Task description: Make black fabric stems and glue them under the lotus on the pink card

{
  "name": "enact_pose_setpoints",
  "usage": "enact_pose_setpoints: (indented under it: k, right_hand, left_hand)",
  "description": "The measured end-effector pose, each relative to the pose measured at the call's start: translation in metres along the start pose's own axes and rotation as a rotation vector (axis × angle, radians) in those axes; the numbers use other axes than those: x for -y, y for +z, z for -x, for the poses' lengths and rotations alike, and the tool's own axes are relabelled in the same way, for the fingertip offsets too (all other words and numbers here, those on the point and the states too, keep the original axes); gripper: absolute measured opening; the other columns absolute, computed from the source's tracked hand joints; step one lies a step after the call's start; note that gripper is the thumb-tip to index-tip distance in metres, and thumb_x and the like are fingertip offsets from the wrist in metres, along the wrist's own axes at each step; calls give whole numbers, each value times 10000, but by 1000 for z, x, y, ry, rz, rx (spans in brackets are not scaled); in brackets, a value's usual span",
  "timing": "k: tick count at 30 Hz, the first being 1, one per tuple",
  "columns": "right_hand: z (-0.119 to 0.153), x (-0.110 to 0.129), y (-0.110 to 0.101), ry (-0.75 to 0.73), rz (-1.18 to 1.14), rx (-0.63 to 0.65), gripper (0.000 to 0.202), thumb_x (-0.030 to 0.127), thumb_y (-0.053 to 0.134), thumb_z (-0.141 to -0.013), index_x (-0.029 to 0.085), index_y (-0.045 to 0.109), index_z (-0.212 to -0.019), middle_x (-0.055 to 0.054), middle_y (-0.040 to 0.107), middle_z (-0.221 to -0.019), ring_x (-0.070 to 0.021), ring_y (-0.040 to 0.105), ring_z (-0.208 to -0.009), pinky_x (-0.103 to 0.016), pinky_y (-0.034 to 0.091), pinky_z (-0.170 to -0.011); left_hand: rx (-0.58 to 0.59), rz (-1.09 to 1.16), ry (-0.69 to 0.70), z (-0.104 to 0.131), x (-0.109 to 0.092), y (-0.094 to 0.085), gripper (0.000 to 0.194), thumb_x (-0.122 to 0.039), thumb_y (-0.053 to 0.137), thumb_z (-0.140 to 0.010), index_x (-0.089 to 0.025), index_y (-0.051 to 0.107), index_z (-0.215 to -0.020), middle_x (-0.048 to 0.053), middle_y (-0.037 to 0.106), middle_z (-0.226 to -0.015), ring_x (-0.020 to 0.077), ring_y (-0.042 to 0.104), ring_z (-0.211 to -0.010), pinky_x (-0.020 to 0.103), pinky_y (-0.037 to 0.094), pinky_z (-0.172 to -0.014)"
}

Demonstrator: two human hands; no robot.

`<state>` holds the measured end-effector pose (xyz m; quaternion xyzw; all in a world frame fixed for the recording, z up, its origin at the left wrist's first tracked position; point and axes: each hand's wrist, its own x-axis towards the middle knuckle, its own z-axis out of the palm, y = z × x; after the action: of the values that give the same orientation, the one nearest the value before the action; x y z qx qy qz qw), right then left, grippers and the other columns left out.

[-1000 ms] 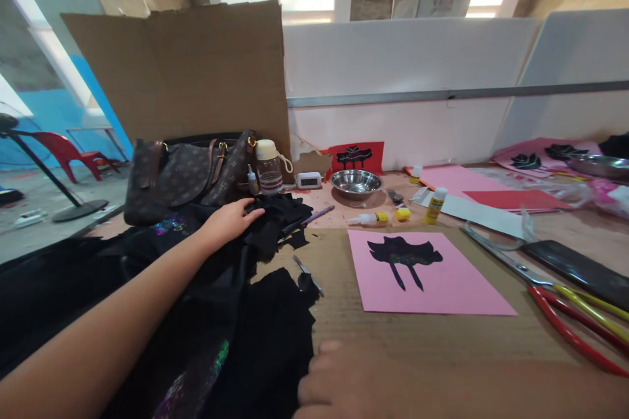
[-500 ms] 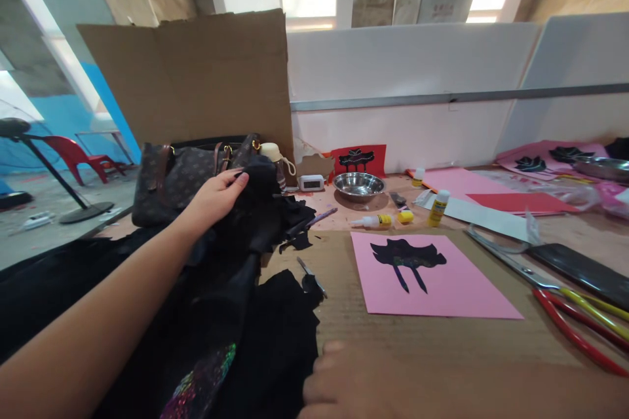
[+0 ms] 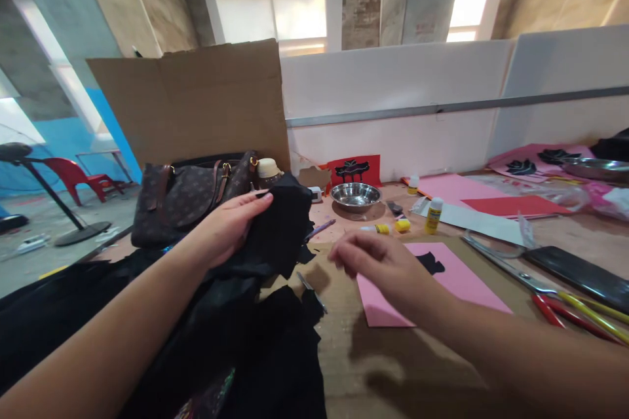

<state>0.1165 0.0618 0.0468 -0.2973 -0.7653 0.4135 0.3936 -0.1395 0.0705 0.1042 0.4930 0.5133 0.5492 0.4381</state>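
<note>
My left hand (image 3: 236, 226) grips a piece of black fabric (image 3: 280, 229) between thumb and fingers, raised over a heap of more black fabric (image 3: 280, 353). To the right, my right hand (image 3: 368, 258) hangs in the air with its fingers curled; whether anything is between them is too blurred to tell. Beneath it, partly covered by the hand and forearm, lies a pink sheet (image 3: 472, 281) bearing a black cut-out shape (image 3: 431, 262). A thin metal tool (image 3: 310, 289) rests on the cardboard beside the heap.
Scissors (image 3: 521, 272) and a black case (image 3: 580, 275) lie at the right. Behind are a glue bottle (image 3: 433, 217), a steel bowl (image 3: 356, 195), a purple pen (image 3: 320, 229) and a red card (image 3: 354, 171). A brown handbag (image 3: 181, 200) stands at the back left.
My left hand has moved right and lifted the fabric higher. My right hand has risen from the near edge to above the pink sheet. The view has tilted up slightly.
</note>
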Motion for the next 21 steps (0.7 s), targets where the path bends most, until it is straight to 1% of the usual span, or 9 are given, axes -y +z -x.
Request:
enact_pose_setpoints:
  k: [1, 3, 4, 7, 10, 13, 17, 19, 21]
  right_hand:
    - [-9, -2, -8, 40, -51, -48, 460, 632, 613, -935, 187, 726, -949, -78, 732, -963, -219, 669, -885, -336, 532, -789]
    - [-22, -10, -16, 126, -205, 5, 633, 770, 616, -858, 191, 729, -1088, -113, 723, -1140, -261, 663, -1033, -405, 526, -901]
    - [-25, -15, -17, 156, -294, 55, 680, 790, 616, -844, 195, 718, -1159, -122, 711, -1216, -274, 653, -1105, -437, 507, -968]
    - [-24, -25, -15, 193, -511, 102, 600, 663, 753, -823, 187, 719, -1185, -113, 738, -1215, -264, 664, -1146, -467, 447, -1085]
    - [-21, -27, -13, 198, -554, -2, 490, 535, 860, -753, 169, 750, -1059, -87, 779, -1058, -239, 702, -1005, -437, 496, -1012]
    - [-23, -30, -15, 186, -542, -61, 449, 547, 843, -753, 167, 735, -967, -49, 770, -893, -188, 698, -823, -359, 543, -846]
    - [-29, -33, -20, 205, -498, -77, 369, 522, 768, -846, 179, 642, -794, 25, 639, -563, -132, 600, -573, -268, 476, -621]
    - [-27, -30, -19, 216, -485, -78, 334, 491, 705, -910, 181, 630, -811, 35, 613, -540, -122, 581, -558, -245, 453, -596]
    - [-19, -23, -12, 247, -476, -75, 306, 466, 643, -958, 179, 640, -854, 39, 599, -548, -116, 568, -554, -227, 437, -574]
  left_hand:
    - [50, 9, -22, 6, 1, 6, 275, -329, 821, -816, -201, 792, -1058, 98, 835, -977, 263, 805, -854, 291, 656, -708]
    - [191, 8, -49, 15, 3, 17, 385, -397, 857, -792, -225, 789, -1129, 93, 830, -1060, 270, 799, -915, 292, 651, -739]
    - [265, -14, -46, 19, 5, 22, 428, -433, 865, -783, -239, 786, -1156, 84, 822, -1106, 271, 792, -958, 290, 644, -773]
    - [440, -153, -16, 27, 9, 31, 475, -497, 847, -789, -254, 780, -1192, 62, 802, -1186, 288, 765, -1051, 322, 621, -869]
    - [514, -280, -2, 26, 12, 33, 466, -484, 825, -802, -243, 775, -1198, 58, 799, -1187, 310, 756, -1055, 382, 610, -901]
    - [440, -366, 31, 19, 14, 28, 432, -468, 848, -758, -239, 800, -1121, 45, 821, -1081, 279, 767, -944, 340, 614, -820]
    - [277, -419, 22, 6, 12, 15, 384, -519, 874, -689, -215, 805, -913, 26, 799, -792, 192, 714, -670, 230, 554, -578]
    - [180, -407, -12, -2, 9, 3, 400, -514, 879, -676, -218, 788, -929, 27, 797, -792, 184, 705, -654, 219, 542, -556]
    - [19, -392, 6, -13, 6, -14, 394, -458, 885, -664, -226, 783, -966, 23, 806, -831, 189, 711, -678, 214, 533, -548]
